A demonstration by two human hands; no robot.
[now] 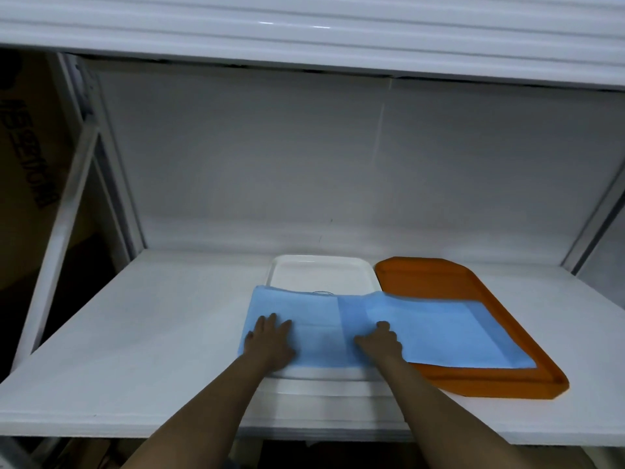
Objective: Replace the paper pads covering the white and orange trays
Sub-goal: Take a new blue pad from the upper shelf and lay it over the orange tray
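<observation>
Blue paper pad (389, 328): spread across near halves of white tray (318, 270) and orange tray (473, 282), side by side on shelf (152, 350). Left hand (270, 343): flat, fingers spread, pressing pad. Right hand (380, 343): fingers curled, resting on pad.

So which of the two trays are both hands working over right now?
The white tray: both the left hand and the right hand rest on the blue pad there; the orange tray lies beside.
</observation>
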